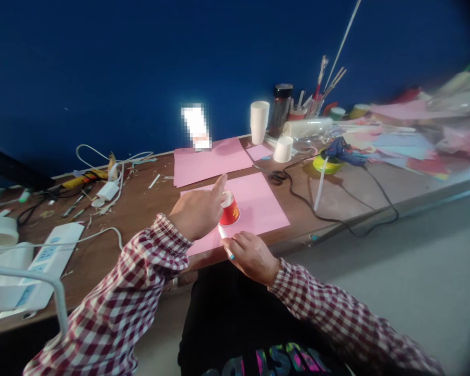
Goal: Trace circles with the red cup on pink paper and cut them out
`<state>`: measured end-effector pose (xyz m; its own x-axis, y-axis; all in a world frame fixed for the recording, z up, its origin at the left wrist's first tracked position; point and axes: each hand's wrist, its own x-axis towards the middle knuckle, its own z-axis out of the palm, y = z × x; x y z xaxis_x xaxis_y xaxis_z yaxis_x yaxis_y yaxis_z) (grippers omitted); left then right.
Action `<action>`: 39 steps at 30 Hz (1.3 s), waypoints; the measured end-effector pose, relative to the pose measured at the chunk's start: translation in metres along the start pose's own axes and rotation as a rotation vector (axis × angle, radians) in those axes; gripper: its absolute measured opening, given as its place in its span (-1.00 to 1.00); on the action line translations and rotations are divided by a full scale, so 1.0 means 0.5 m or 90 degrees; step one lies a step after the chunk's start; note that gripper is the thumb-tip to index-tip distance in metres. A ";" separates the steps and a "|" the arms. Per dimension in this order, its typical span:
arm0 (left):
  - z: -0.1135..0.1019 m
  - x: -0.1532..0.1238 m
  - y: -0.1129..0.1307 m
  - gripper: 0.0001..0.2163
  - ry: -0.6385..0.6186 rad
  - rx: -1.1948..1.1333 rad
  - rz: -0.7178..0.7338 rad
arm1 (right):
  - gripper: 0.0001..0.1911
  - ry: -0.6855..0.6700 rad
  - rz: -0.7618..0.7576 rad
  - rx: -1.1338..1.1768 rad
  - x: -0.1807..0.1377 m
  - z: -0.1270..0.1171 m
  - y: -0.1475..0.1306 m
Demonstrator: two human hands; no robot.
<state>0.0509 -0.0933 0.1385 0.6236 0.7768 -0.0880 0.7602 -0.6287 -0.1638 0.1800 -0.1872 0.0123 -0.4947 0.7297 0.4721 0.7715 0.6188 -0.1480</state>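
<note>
Red paper cup [232, 213], base up on pink sheet [264, 203]; presumably light, thin-walled, easily dented or slid; best held gently, low, near the rim; left hand [198, 213] at cup's left side, forefinger extended, grip hidden, clamping impossible to tell; right hand [255, 256] closed on white pen [223, 234], nearer the body than cup.

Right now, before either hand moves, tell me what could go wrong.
The red paper cup could slide on the pink sheet if the left hand bumps it. The white pen in the right hand, close to the cup's rim, might skid and mark the cup. The black cable drooping over the front edge of the table might get snagged.
</note>
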 end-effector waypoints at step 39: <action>0.099 -0.025 -0.009 -0.89 0.327 -0.218 0.019 | -0.65 -0.011 0.111 -0.020 -0.130 -0.093 0.128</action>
<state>0.0305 -0.0986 0.0916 0.5886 0.6963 0.4108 0.7035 -0.6915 0.1640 0.2801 -0.2087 0.0125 -0.3592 0.8298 0.4270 0.8582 0.4735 -0.1984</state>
